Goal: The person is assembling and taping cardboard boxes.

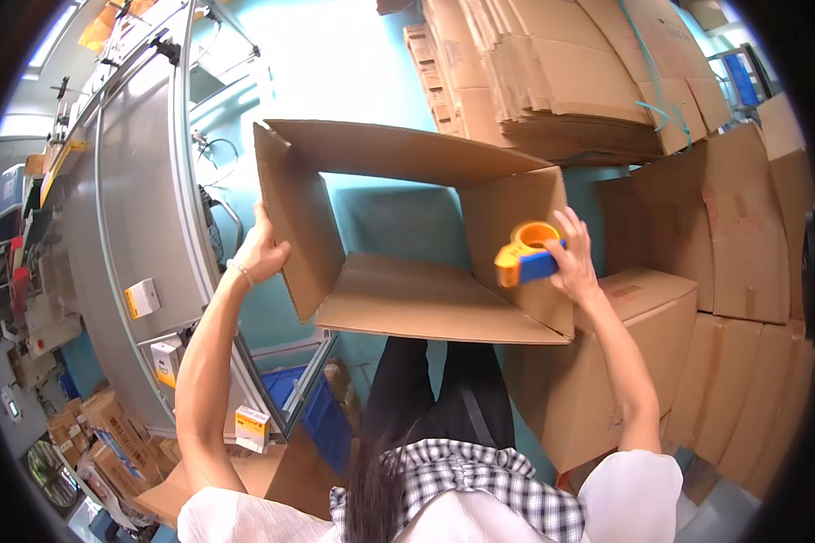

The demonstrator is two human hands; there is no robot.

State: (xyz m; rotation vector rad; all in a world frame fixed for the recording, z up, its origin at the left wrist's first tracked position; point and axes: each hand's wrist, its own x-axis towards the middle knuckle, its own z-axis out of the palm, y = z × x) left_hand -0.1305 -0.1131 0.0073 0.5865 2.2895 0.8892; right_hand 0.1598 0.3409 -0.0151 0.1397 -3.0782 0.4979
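An unfolded cardboard box (426, 294) hangs between my hands in front of my body. Both its ends look open, since the blue-green floor shows through it. My left hand (263, 252) grips the box's left side wall, with the thumb on the near face and the fingers mostly hidden behind. In my right hand (574, 258) is a yellow and blue tape dispenser (527, 255), held by its blue part against the inside of the right wall. The right fingers also reach the edge of that wall.
Flat cardboard stacks (570, 72) stand ahead to the right. A closed carton (625, 362) is close by my right arm. Along the left runs a metal-framed conveyor (140, 181) with small white-and-yellow boxes (142, 298). A blue crate (321, 421) sits low beside its frame.
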